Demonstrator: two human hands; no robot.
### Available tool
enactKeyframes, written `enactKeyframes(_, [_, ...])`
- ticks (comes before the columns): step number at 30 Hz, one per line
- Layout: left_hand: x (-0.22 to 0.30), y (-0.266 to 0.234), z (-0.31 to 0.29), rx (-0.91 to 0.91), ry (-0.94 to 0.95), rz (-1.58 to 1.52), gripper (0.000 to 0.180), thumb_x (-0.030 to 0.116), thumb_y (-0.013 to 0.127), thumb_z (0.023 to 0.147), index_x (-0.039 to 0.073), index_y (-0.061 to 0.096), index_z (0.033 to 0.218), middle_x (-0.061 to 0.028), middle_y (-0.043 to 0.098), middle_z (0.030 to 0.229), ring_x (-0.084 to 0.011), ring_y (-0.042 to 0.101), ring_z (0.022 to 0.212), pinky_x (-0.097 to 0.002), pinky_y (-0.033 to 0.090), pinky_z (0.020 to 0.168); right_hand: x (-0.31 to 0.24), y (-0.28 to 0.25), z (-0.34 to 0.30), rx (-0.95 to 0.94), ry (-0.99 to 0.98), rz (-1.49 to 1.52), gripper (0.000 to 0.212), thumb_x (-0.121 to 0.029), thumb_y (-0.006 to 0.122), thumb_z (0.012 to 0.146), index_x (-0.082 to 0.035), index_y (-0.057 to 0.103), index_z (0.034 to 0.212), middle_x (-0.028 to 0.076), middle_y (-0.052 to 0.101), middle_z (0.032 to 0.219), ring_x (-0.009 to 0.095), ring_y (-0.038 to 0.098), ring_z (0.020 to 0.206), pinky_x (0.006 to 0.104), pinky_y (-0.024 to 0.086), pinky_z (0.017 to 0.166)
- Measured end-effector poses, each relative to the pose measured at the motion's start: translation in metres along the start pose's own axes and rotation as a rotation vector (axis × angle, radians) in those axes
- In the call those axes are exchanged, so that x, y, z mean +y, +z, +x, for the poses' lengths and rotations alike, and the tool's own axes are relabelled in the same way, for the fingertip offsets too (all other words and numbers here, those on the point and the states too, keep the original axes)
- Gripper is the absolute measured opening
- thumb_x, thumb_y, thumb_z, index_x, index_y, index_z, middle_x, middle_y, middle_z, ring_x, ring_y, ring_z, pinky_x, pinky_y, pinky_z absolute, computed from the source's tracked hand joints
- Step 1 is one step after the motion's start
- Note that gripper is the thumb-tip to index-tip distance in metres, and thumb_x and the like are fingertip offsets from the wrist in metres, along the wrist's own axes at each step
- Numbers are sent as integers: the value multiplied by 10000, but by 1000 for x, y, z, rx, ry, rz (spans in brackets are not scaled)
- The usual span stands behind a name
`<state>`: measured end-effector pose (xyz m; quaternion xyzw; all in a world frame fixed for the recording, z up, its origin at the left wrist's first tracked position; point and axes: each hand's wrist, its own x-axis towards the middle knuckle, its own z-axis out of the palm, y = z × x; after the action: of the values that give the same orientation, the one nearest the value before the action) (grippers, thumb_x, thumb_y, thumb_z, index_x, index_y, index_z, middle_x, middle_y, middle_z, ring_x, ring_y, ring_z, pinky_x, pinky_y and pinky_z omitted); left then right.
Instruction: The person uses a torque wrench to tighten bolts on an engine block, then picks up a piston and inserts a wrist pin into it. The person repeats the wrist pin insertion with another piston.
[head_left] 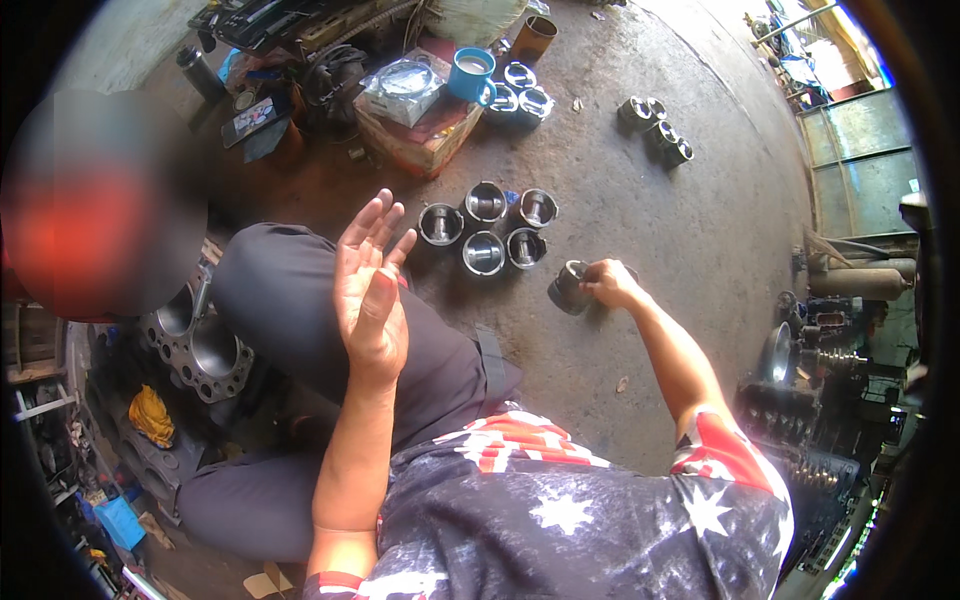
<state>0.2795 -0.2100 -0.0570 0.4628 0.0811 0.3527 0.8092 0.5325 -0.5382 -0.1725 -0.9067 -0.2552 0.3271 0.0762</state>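
My right hand [612,283] grips a dark metal piston [567,291] at floor level, its fingers curled over the piston's side. The piston is tilted, its round open end showing; part of it is hidden by the fingers. A dark rounded edge shows just behind the hand, too covered to tell what it is. My left hand [372,300] is raised above my knee, fingers spread and palm bare, holding nothing. Just beyond it, several pistons [483,256] stand in a cluster on the floor [590,200], their hollow ends up and pins visible inside.
A box [440,150] bears a blue mug [472,75] and a wrapped round part [403,85]. More pistons [534,105] stand beside it, and dark cylinders [662,132] farther right. An engine block [215,350] and yellow cloth [151,416] lie left; machine parts [800,400] line the right.
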Motion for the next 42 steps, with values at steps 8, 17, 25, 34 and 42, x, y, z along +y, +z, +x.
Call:
enactKeyframes(8, [-5,5,0,-35,0,106,765,430,662,949,-44,396,1487,-261,383,1561,-354,424,1429,-486,355,1169,40,49,31,297,98,130,304,-187,732,822,-61,763,1097,217,744,1032,370,714,1017,417,549,930])
enactKeyframes(17, [-4,8,3,2,-54,101,754,343,678,919,-29,374,1501,-272,385,1550,-366,457,1397,-467,386,1142,143,-13,38,385,828,260,766,-215,824,794,-42,508,1471,202,729,1091,231,742,798,368,619,626])
enactKeyframes(25, [-7,12,6,2,-70,215,814,382,724,873,-18,391,1499,-286,394,1538,-335,535,1316,-427,432,1085,155,23,35,167,897,244,1262,-396,980,624,23,258,1570,200,698,1124,222,711,720,356,614,574])
enactKeyframes(34, [-11,18,10,12,-100,309,800,361,739,832,-24,432,1463,-275,456,1496,-300,591,1237,-393,444,1048,153,66,47,313,799,0,1168,-385,976,577,28,382,1493,231,640,1286,333,649,1167,408,549,982])
enactKeyframes(42, [-13,33,4,-111,-225,335,685,285,702,870,-21,451,1430,-235,524,1439,-289,585,1245,-384,440,1043,76,14,-18,321,568,377,1030,-309,955,620,16,465,1466,204,608,1334,218,681,891,361,570,747])
